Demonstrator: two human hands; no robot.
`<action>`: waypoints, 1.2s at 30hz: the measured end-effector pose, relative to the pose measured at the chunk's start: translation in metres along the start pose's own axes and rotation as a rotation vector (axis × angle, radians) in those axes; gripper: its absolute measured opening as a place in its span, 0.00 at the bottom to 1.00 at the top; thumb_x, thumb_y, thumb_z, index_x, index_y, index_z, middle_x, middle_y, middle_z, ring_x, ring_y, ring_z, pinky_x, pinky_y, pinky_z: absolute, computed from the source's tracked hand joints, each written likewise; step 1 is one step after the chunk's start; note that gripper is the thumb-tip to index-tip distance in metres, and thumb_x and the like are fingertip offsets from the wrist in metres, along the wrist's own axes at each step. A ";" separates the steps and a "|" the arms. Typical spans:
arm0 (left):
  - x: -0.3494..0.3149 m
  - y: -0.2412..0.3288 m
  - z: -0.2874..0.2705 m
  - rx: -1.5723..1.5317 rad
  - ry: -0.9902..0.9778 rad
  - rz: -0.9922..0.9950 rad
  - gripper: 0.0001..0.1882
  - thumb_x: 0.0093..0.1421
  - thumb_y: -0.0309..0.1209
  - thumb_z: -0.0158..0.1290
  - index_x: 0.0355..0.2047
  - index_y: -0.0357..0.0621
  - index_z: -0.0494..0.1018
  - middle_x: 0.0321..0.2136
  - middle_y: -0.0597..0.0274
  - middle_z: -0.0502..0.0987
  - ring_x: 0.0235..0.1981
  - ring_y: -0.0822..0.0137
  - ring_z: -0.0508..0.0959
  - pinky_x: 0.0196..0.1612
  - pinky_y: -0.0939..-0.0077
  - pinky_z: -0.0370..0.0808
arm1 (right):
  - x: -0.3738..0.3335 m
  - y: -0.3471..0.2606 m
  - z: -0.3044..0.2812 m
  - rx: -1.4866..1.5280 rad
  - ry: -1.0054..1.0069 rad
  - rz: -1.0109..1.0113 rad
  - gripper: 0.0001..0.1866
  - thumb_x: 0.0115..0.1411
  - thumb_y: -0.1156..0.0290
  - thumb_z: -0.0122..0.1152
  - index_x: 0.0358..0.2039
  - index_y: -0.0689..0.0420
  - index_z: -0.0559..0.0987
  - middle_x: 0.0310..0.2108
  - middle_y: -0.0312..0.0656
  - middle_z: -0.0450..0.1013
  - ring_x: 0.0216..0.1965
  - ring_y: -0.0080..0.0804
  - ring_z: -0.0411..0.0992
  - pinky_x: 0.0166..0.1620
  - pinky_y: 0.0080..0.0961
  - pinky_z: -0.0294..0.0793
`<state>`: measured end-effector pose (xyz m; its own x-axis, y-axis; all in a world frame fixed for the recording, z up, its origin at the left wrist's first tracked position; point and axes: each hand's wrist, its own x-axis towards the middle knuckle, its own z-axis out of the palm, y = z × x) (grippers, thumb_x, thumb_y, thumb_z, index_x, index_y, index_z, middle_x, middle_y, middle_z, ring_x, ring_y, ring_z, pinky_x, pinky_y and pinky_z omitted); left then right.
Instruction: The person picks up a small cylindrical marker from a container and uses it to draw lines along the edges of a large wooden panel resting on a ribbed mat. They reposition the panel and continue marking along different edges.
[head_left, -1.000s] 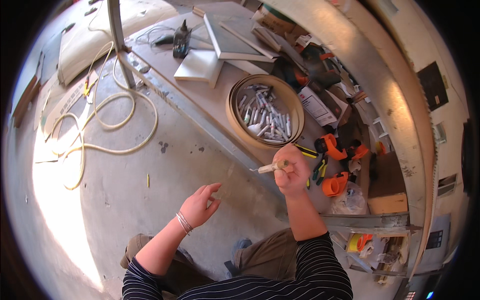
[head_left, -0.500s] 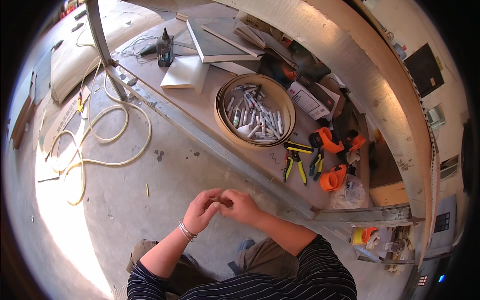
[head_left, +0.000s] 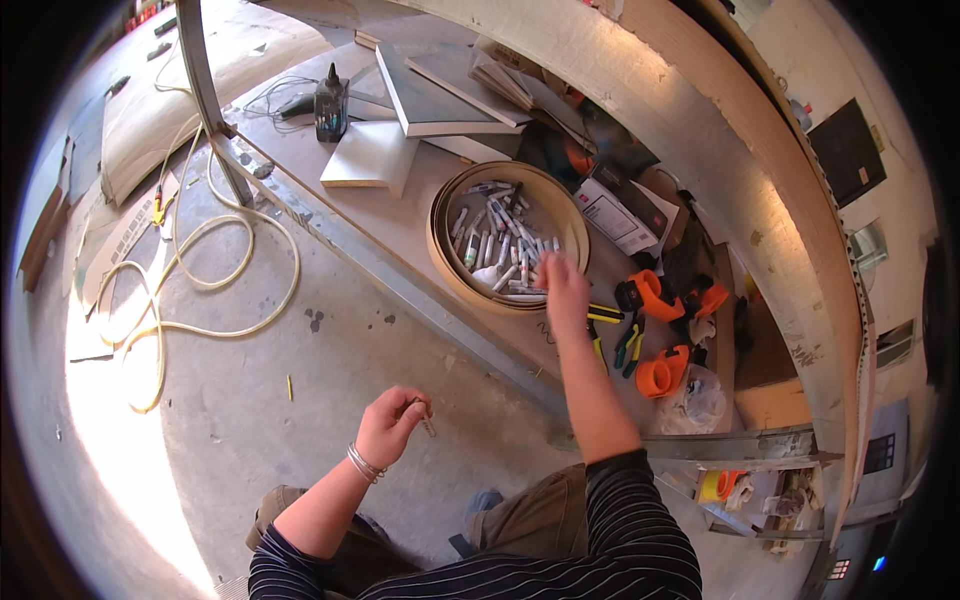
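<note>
My left hand [head_left: 390,422], with bracelets at its wrist, is closed over the floor in front of my body. A small, narrow, ridged light-and-dark piece [head_left: 429,426] pokes out below its thumb; its kind is too small to make out. Stretched forward, my right hand [head_left: 564,288] is over the near right rim of a round tan tub [head_left: 437,233], smeared by motion. White marker pens [head_left: 487,246] lie heaped inside the tub. Right beside my right forearm are a yellow-and-black wire stripper [head_left: 603,314], partly covered by it, and green-and-yellow pliers [head_left: 629,345].
Orange-and-black tools [head_left: 655,296], an orange ring-shaped part [head_left: 657,376] and a clear plastic bag [head_left: 697,400] lie right of the tub. Behind are boards [head_left: 430,95] and a black bottle [head_left: 331,104]. A metal frame beam [head_left: 400,283] edges the shelf; a pale hose [head_left: 290,290] coils on the floor.
My hands were together over the floor and have parted. My right hand has moved forward and right to the tub; the left stays low, with the small piece now showing.
</note>
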<state>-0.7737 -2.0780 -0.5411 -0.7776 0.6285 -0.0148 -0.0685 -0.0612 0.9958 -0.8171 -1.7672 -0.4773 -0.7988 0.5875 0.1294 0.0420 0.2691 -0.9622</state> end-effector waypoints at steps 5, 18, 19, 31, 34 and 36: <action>0.001 -0.006 0.003 -0.089 0.010 -0.042 0.07 0.62 0.29 0.45 0.34 0.37 0.68 0.27 0.63 0.74 0.31 0.73 0.75 0.37 0.78 0.72 | 0.118 0.061 -0.009 -0.530 0.152 -0.204 0.11 0.60 0.67 0.49 0.36 0.58 0.76 0.31 0.44 0.73 0.33 0.35 0.71 0.39 0.29 0.70; -0.005 0.001 -0.005 -0.082 0.048 -0.096 0.08 0.62 0.30 0.45 0.36 0.37 0.68 0.25 0.64 0.75 0.29 0.74 0.76 0.34 0.79 0.72 | 0.181 0.106 0.028 -0.953 -0.009 -0.201 0.07 0.48 0.68 0.61 0.28 0.56 0.79 0.33 0.52 0.73 0.39 0.48 0.70 0.44 0.37 0.69; -0.004 0.001 -0.003 -0.059 0.038 -0.078 0.08 0.63 0.30 0.45 0.37 0.37 0.68 0.25 0.64 0.75 0.29 0.74 0.76 0.34 0.79 0.72 | 0.183 0.108 0.022 -0.975 -0.014 -0.210 0.07 0.49 0.68 0.59 0.28 0.56 0.78 0.32 0.51 0.73 0.38 0.48 0.71 0.44 0.38 0.70; -0.006 0.021 -0.008 -0.166 0.113 0.035 0.06 0.63 0.28 0.43 0.36 0.38 0.67 0.25 0.62 0.74 0.27 0.73 0.73 0.33 0.79 0.71 | 0.010 -0.006 0.030 -0.269 -0.355 -0.245 0.06 0.52 0.74 0.57 0.30 0.58 0.70 0.29 0.40 0.74 0.29 0.25 0.73 0.30 0.25 0.71; -0.001 0.025 -0.002 -0.225 0.190 0.153 0.06 0.60 0.25 0.46 0.37 0.39 0.69 0.26 0.63 0.74 0.27 0.72 0.73 0.34 0.78 0.70 | -0.087 -0.051 0.038 -0.102 -0.582 -0.026 0.07 0.51 0.79 0.57 0.31 0.59 0.69 0.32 0.39 0.74 0.34 0.20 0.71 0.36 0.22 0.72; -0.001 0.032 -0.003 -0.145 0.178 0.239 0.08 0.59 0.25 0.49 0.39 0.38 0.70 0.29 0.62 0.74 0.28 0.72 0.73 0.33 0.79 0.71 | -0.130 -0.066 0.046 0.004 -0.716 -0.002 0.10 0.50 0.84 0.57 0.32 0.61 0.69 0.35 0.43 0.72 0.37 0.23 0.71 0.41 0.20 0.71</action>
<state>-0.7772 -2.0828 -0.5098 -0.8787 0.4384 0.1890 0.0506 -0.3081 0.9500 -0.7438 -1.8963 -0.4417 -0.9967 -0.0585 -0.0562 0.0387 0.2657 -0.9633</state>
